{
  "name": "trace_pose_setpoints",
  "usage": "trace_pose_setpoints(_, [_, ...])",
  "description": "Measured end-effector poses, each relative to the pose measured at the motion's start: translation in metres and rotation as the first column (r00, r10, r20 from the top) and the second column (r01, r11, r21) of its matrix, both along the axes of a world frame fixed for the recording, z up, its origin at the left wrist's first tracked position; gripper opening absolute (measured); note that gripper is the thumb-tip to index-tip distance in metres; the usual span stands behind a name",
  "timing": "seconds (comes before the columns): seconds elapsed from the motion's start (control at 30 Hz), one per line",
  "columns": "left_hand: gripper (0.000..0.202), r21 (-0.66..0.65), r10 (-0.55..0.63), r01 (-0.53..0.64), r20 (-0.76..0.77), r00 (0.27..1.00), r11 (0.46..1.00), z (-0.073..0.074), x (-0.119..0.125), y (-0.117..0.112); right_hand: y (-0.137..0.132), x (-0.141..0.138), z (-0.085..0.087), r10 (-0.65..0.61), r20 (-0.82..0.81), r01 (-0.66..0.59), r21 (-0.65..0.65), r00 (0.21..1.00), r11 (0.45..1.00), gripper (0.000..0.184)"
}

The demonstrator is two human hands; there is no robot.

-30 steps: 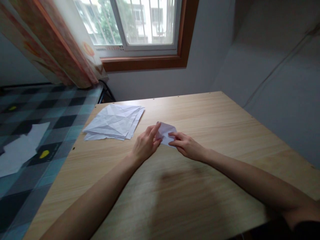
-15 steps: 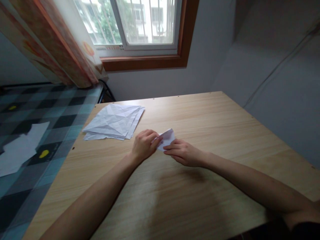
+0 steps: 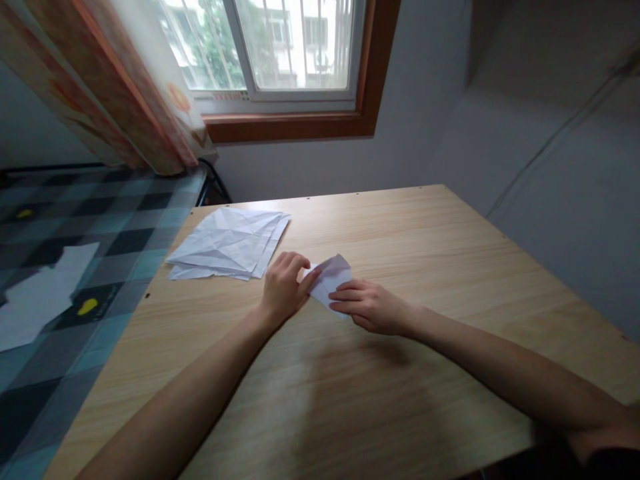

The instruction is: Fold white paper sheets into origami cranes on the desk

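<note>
A small folded piece of white paper [image 3: 327,279] is between my two hands, over the middle of the wooden table [image 3: 410,240]. My left hand [image 3: 286,283] pinches the paper's left edge, thumb on top and the other fingers curled. From the right, my right hand [image 3: 367,303] grips the paper with its fingers laid across the lower right part; its thumb is hidden. Beyond my left hand lies a stack of creased white paper sheets [image 3: 230,241].
To the left, a surface with a checked cloth [image 3: 120,257] carries more white paper [image 3: 45,293]. A window [image 3: 300,53] with a brown frame and a patterned curtain [image 3: 125,87] are at the back. A cable [image 3: 550,143] runs along the right wall.
More of the folded paper shows between my hands, its lower part now reaching below my right fingers. My left hand has shifted slightly up and left, its fingers lifting and curling.
</note>
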State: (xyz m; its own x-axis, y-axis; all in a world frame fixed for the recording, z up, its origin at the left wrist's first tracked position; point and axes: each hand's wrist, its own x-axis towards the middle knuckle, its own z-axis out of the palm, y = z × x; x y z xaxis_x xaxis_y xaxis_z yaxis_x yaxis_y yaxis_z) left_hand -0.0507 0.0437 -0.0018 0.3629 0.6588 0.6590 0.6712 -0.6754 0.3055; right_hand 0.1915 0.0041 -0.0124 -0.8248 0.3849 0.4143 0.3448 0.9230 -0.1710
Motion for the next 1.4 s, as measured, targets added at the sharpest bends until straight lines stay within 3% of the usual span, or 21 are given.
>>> trace_pose_setpoints(0.1, [0.030,0.123,0.019,-0.011,-0.060,0.998,0.992,-0.002,-0.002,-0.004,-0.002,-0.009,0.004,-0.099,0.051,0.097,0.038,0.994,0.995,0.034])
trace_pose_setpoints(0.17, [0.034,0.151,-0.046,0.069,-0.150,0.988,0.986,-0.001,-0.003,-0.007,-0.004,-0.016,0.005,-0.195,0.073,0.192,0.040,0.978,0.981,0.030])
trace_pose_setpoints(0.33, [0.016,-0.005,-0.271,0.283,-0.304,0.913,0.959,0.000,-0.002,-0.009,-0.006,-0.030,0.006,-0.334,0.036,0.335,-0.053,0.942,0.941,0.026])
trace_pose_setpoints(0.47, [0.021,-0.171,-0.335,0.292,-0.339,0.879,0.941,0.002,0.000,-0.005,-0.004,-0.025,0.012,-0.246,0.083,0.252,-0.058,0.966,0.966,0.028])
trace_pose_setpoints(0.57, [0.022,-0.242,-0.383,0.315,-0.335,0.861,0.918,0.002,0.000,-0.004,0.001,-0.014,0.019,-0.136,0.212,0.125,0.066,0.968,0.990,0.027])
trace_pose_setpoints(0.7, [0.025,-0.295,-0.420,0.338,-0.291,0.859,0.894,0.000,-0.002,-0.004,0.008,-0.002,0.026,-0.165,0.347,0.043,0.333,0.923,0.942,0.024])
trace_pose_setpoints(0.8, [0.027,-0.335,-0.450,0.356,-0.268,0.852,0.873,-0.003,-0.004,-0.003,0.011,0.002,0.029,-0.176,0.369,-0.006,0.443,0.912,0.897,0.026])
trace_pose_setpoints(0.97, [0.021,-0.333,-0.448,0.362,-0.235,0.862,0.871,-0.002,-0.002,-0.002,0.024,0.004,0.031,-0.120,0.392,-0.054,0.405,0.912,0.913,0.024])
trace_pose_setpoints(1.23, [0.026,-0.354,-0.451,0.350,-0.262,0.853,0.867,0.000,-0.003,-0.003,0.054,-0.009,0.033,-0.109,0.377,-0.016,0.314,0.920,0.949,0.018])
trace_pose_setpoints(1.4, [0.020,-0.334,-0.454,0.366,-0.239,0.858,0.869,0.000,-0.001,-0.004,0.061,-0.008,0.025,-0.154,0.217,0.062,0.382,0.964,0.922,0.019])
